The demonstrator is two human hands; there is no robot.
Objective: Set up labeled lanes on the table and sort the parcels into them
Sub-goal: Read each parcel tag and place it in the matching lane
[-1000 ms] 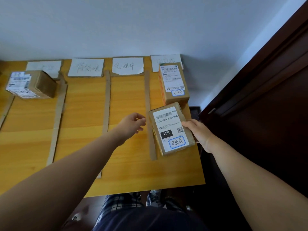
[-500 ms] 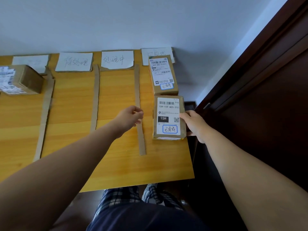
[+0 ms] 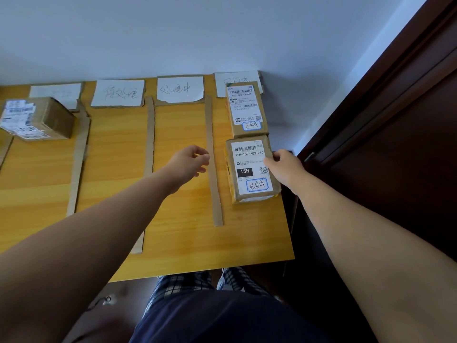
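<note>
A wooden table (image 3: pixel 178 233) is split into lanes by cardboard strips (image 3: pixel 214 164), with handwritten paper labels (image 3: pixel 180 89) along its far edge. In the rightmost lane a brown parcel marked 15H (image 3: pixel 249 169) lies flat, and my right hand (image 3: pixel 284 167) grips its right side. Just behind it lies a second labelled parcel (image 3: pixel 246 108). My left hand (image 3: pixel 189 162) hovers over the neighbouring lane with fingers loosely curled, holding nothing. A third parcel (image 3: pixel 37 118) sits in the far-left lane.
A dark wooden door (image 3: pixel 395 144) stands close to the table's right edge. A white wall runs behind the labels. My legs show below the table's near edge (image 3: pixel 197 273).
The 15H parcel has been turned from a tilt to straight in its lane, right behind the other parcel. My left hand has stayed beside it.
</note>
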